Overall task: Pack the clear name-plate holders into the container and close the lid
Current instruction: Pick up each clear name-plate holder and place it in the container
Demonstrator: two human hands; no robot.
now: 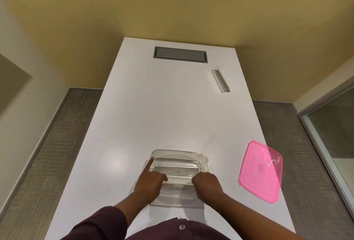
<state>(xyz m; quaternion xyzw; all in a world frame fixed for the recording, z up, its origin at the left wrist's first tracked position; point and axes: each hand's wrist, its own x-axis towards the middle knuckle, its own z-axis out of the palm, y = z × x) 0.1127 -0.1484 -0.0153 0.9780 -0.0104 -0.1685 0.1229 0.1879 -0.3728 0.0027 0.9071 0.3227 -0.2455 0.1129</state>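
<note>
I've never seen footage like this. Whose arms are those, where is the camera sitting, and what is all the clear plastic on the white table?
There is no machine here: the camera is worn on a person's head and looks down, so the arms are their own. The left hand and right hand are both at a clear container on the white table. Inside lie clear name-plate holders, one reading DOG, one reading ELEPHANT; the hands seem to be settling them in place, left forefinger pointing along the rim. One more holder waits far off to the right. The pink lid lies beside the container, not yet on. The grey panel is a hatch in the tabletop.
</note>
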